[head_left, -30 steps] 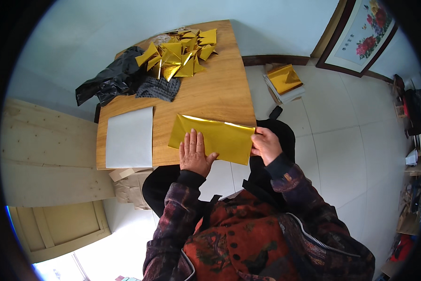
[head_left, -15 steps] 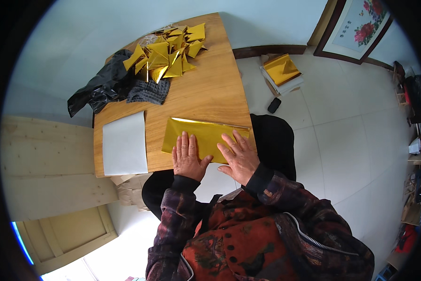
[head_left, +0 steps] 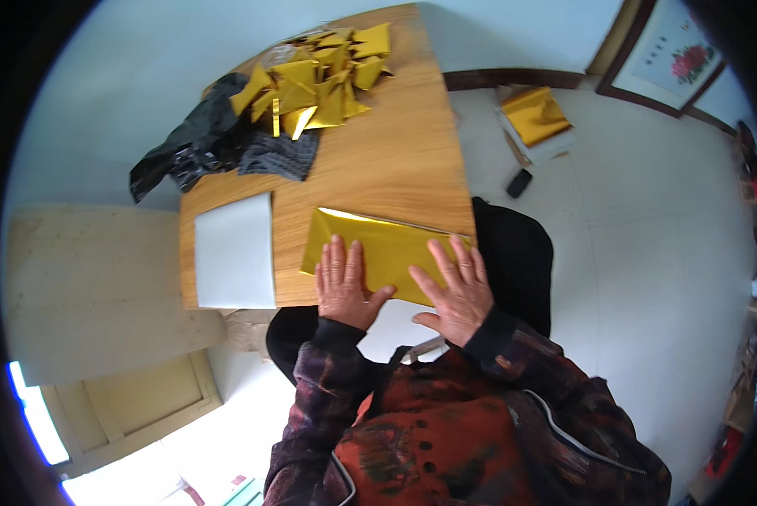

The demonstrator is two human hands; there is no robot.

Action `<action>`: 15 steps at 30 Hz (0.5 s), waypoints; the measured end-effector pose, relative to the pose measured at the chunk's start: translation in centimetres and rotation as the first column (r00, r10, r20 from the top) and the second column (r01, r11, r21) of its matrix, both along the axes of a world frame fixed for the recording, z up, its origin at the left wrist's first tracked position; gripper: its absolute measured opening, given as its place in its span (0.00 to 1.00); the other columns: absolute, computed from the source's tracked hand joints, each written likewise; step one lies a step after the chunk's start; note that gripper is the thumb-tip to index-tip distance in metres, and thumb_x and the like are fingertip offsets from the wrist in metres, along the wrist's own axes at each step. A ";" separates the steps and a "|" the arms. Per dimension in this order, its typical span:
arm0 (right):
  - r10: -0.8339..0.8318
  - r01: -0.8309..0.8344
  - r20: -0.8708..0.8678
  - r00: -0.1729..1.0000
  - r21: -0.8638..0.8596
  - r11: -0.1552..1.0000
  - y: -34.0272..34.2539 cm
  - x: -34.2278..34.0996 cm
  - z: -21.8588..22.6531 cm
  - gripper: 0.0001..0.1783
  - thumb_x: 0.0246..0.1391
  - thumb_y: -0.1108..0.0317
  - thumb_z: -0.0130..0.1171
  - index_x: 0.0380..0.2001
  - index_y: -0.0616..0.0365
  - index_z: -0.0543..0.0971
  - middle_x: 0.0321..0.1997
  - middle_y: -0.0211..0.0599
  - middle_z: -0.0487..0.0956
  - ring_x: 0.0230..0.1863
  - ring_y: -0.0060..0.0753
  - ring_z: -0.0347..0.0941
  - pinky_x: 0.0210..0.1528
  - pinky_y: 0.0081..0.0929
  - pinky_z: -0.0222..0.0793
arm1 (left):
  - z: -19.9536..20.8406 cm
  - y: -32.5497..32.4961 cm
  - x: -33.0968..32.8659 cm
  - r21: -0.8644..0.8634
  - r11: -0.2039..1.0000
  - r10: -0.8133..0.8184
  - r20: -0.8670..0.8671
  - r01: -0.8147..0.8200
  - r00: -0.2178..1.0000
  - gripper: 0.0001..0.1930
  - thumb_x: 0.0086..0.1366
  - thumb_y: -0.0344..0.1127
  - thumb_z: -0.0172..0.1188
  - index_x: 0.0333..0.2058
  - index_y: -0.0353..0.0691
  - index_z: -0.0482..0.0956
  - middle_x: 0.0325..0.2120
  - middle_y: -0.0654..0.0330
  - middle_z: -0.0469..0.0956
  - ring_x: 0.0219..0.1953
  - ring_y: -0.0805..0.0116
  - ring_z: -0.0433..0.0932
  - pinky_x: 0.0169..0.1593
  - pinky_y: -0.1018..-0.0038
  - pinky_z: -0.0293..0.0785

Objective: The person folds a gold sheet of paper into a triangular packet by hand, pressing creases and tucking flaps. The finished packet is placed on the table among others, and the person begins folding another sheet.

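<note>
A folded sheet of shiny gold foil paper [head_left: 387,249] lies at the near edge of the wooden table, its long side running left to right. My left hand [head_left: 346,287] rests flat on its left part, fingers stretched out and thumb pointing inward. On the right part lies my right hand [head_left: 459,291], fingers spread and pressed down. Neither hand grips anything. To the left of the foil paper, a white sheet [head_left: 235,253] lies flat on the table.
Toward the far end of the wooden table [head_left: 395,160] stands a heap of folded gold pieces [head_left: 311,88]. Beside it are a black plastic bag [head_left: 201,131] and a dark grey knitted cloth [head_left: 279,156]. A stack of gold sheets [head_left: 534,116] and a small black object [head_left: 519,183] sit on the floor.
The whole view has shifted, so table and hands appear a little further right. Both hands stay flat on the gold foil paper, with the right fingers spread slightly differently.
</note>
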State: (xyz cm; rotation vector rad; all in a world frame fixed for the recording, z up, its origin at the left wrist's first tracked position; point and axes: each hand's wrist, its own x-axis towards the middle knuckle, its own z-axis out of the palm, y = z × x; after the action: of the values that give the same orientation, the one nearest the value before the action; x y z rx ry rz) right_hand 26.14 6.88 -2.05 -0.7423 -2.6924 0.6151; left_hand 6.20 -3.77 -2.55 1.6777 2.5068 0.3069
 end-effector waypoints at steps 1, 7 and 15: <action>0.006 -0.006 0.004 1.000 -0.005 1.000 0.2 0.1 0.2 0.46 0.34 0.45 0.73 0.60 0.42 0.70 0.71 0.47 0.53 0.73 0.60 0.39 0.68 0.61 0.40 | 0.1 0.0 0.0 0.010 1.000 0.003 0.004 -0.003 1.000 0.50 0.52 0.60 0.66 0.67 0.41 0.53 0.70 0.46 0.45 0.71 0.47 0.44 0.69 0.51 0.41; 0.036 -0.033 0.061 0.997 -0.050 0.998 1.0 0.6 1.5 0.49 0.30 0.47 0.76 0.59 0.46 0.70 0.72 0.48 0.51 0.73 0.60 0.40 0.67 0.64 0.40 | 0.1 0.6 -0.8 -0.035 0.998 0.044 0.046 -0.043 0.998 0.50 0.54 0.61 0.63 0.68 0.42 0.51 0.70 0.48 0.44 0.72 0.49 0.42 0.70 0.51 0.39; 0.039 -0.039 0.050 0.998 -0.017 0.999 1.5 1.3 1.1 0.49 0.34 0.49 0.75 0.61 0.50 0.66 0.72 0.46 0.50 0.74 0.47 0.42 0.68 0.61 0.40 | 0.2 2.2 -3.7 -0.038 0.999 -0.030 0.020 0.031 0.999 0.48 0.53 0.59 0.64 0.68 0.46 0.54 0.70 0.51 0.47 0.72 0.51 0.44 0.69 0.50 0.37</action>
State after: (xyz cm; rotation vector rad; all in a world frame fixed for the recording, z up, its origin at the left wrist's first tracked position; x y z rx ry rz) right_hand 27.43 8.43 -0.99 -0.7200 -2.7567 0.6360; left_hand 2.52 -1.53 -2.31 1.6886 2.4544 0.2690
